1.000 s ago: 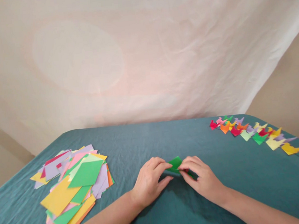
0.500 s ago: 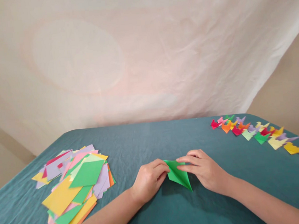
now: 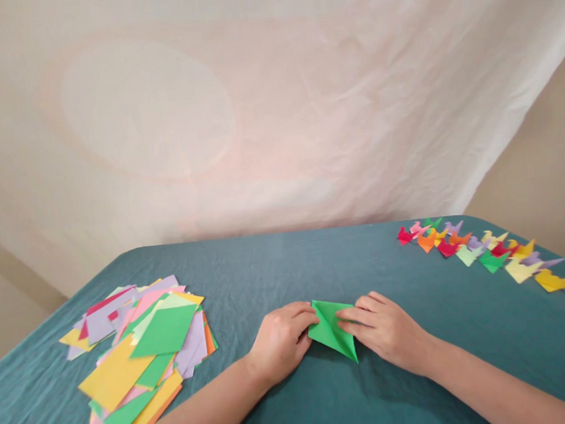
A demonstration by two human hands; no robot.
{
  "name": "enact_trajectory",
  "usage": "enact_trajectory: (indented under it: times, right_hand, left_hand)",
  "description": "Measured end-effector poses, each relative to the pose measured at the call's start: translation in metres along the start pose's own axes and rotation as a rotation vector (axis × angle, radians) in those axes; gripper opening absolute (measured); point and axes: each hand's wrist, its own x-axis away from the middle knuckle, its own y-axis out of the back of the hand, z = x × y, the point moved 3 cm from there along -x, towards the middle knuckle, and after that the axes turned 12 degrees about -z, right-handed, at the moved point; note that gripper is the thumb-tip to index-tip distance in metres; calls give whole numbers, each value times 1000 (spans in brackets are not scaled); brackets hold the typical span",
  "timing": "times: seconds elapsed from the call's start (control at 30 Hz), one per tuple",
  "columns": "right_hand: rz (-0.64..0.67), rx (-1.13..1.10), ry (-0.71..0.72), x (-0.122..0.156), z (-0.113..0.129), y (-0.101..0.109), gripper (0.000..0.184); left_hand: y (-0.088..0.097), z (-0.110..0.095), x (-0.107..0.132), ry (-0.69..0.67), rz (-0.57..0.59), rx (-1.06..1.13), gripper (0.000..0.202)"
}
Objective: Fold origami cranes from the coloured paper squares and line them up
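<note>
Left hand point(image 3: 284, 342) pinched folded green origami paper point(image 3: 330, 326) at its left corner; right hand point(image 3: 389, 328) touched its right side, grip unclear.

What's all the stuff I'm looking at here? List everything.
folded paper: one, green, between the hands
paper sheets: many, overlapping, mixed colours, table's left
paper birds: over a dozen, mixed colours, table's right
table: one, blue-green cloth covering, below
hanging sheet: one, pale, behind table
wall: parts, beige, both sides
left hand: one, bare, at paper's left edge
right hand: one, bare, fingers on paper's right
forearms: two, bare, foreground
</note>
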Motion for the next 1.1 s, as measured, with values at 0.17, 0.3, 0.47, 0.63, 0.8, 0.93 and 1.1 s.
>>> enact_trajectory:
  times: [0.17, 0.3, 0.47, 0.63, 0.8, 0.93, 1.1]
  right_hand:
    - [-2, 8, -41, -1, 1, 0, 25]
    - [-22, -17, -96, -3, 2, 2, 23]
    - [-35, -112, -156, -2, 1, 4, 21]
    - [-2, -272, -222, -7, 0, 8, 20]
    - [56, -422, -323, -8, -3, 8, 14]
    - [70, -484, -433, -5, -7, 3, 19]
    - [47, -555, -606, -2, -11, -4, 25]
  left_hand:
    - [0, -10, 0, -124, 45, -69, 23]
    - [-2, -13, 0, -156, 67, -106, 24]
    - [-2, -9, 0, -145, 42, -100, 25]
    - [-1, -6, 1, -84, 39, -57, 25]
    - [-2, -5, 1, -29, 27, -36, 23]
    - [-1, -4, -1, 27, 14, -8, 23]
    - [-1, -2, -3, 114, 4, 3, 21]
